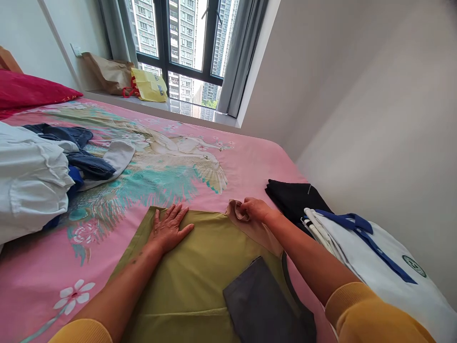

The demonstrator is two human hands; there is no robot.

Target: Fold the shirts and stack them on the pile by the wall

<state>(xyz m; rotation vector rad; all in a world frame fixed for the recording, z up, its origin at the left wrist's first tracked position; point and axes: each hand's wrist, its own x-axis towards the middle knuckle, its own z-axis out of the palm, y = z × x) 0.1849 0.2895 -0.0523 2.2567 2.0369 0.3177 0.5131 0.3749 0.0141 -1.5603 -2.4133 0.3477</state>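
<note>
An olive-green shirt (193, 271) lies flat on the pink bed in front of me, its straight edge pointing away. A dark grey sleeve (259, 300) is folded over its lower right part. My left hand (169, 231) rests palm down near the far left corner, fingers spread on the cloth. At the far right corner my right hand (254, 209) is closed on the shirt's brownish-pink part, whose bunched end (236, 209) pokes out by the fingertips. That strip runs down the right side beneath my right forearm.
Right of the shirt lie a folded white polo shirt (378, 257) with a blue collar and a black folded garment (293, 197). Loose white clothing (32, 176) and jeans (84, 152) lie at left. Bags, one yellow (150, 85), stand on the windowsill. A wall borders the right side.
</note>
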